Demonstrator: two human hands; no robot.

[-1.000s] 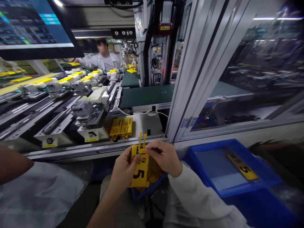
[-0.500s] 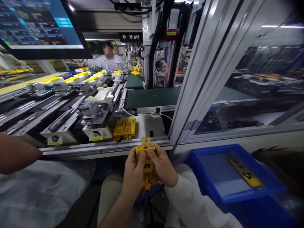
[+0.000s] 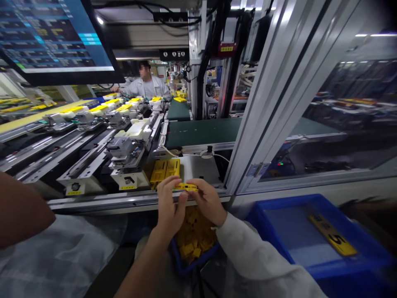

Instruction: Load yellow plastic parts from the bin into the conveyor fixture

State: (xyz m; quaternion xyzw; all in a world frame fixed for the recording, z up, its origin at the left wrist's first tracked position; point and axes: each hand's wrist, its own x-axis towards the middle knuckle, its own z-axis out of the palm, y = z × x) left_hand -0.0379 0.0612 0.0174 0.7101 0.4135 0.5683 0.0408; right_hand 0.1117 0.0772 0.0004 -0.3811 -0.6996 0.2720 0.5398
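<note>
A yellow case point(image 3: 186, 187) is raised at the front edge of the machine, its narrow side with small ports facing me. My right hand point(image 3: 208, 200) grips its right end between thumb and fingers. On the other side, my left hand point(image 3: 170, 205) is spread, thumb apart from fingers, with the fingertips by the case's left end. Just behind, two yellow cases point(image 3: 159, 170) lie side by side on a grey plate point(image 3: 201, 167). Under my hands a blue bin point(image 3: 186, 270) holds many small yellow pieces point(image 3: 197, 236).
A blue tray point(image 3: 279, 244) at the right holds a yellow case marked 5 point(image 3: 336, 238). Metal fixtures point(image 3: 124, 149) and a green belt point(image 3: 204, 131) lie ahead. A metal post point(image 3: 266, 99) slants at right. A person point(image 3: 147, 85) is behind; another's arm point(image 3: 25, 211) is at left.
Both hands have moved up and forward toward the grey plate. The case has tilted from its marked face to its edge, its two upright yellow strips no longer show, and my left hand's fingers have opened.
</note>
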